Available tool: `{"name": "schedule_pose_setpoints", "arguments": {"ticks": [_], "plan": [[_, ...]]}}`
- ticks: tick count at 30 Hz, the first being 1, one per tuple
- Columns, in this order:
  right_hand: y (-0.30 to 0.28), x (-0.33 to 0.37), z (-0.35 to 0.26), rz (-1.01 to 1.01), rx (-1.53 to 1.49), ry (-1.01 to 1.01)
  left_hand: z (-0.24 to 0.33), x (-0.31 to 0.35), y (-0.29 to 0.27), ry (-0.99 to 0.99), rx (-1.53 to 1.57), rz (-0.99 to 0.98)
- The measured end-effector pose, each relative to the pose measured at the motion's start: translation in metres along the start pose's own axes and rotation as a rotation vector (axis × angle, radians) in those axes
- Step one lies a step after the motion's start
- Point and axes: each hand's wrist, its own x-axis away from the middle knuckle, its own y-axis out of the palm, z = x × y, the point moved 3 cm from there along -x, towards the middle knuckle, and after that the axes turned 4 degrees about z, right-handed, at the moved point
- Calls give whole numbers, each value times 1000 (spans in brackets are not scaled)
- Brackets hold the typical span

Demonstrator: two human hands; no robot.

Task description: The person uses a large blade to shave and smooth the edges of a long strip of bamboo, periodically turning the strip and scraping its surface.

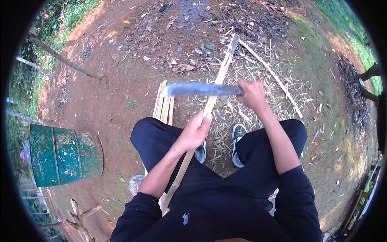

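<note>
My left hand (196, 131) is closed around a long pale strip of split bamboo (221, 76), which slants from beside my lap up to the far ground. In my right hand (252, 94) is the handle of a machete (197, 89). Its broad grey blade points left and lies across the strip in view, a little beyond my left hand; it is smeared by motion. Whether the edge touches the strip I cannot tell. A dark patch shows near the strip's far end. Several more pale strips (163, 105) lie together beyond my left knee.
Thin shavings (262, 76) litter the ground ahead, with another long strip (272, 72) slanting among them. A green metal drum (66, 154) is at the left. Wooden posts (66, 60) stand farther left, and dry leaves (181, 48) cover the far ground.
</note>
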Motion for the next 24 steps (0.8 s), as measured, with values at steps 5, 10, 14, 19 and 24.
{"name": "schedule_pose_setpoints", "arguments": {"ticks": [5,10,14,19,24], "plan": [[-3,-12,41,96,-96,407,2,6,6,-39,34,-14],[3,-2,36,94,-20,115,7,8,4,-81,50,-43],[10,-9,46,19,-29,373,11,7,-2,-122,124,-42],[-5,-5,27,102,5,5,16,11,3,-98,162,-102],[-18,-10,50,137,-162,503,9,11,4,-172,188,-110]]}}
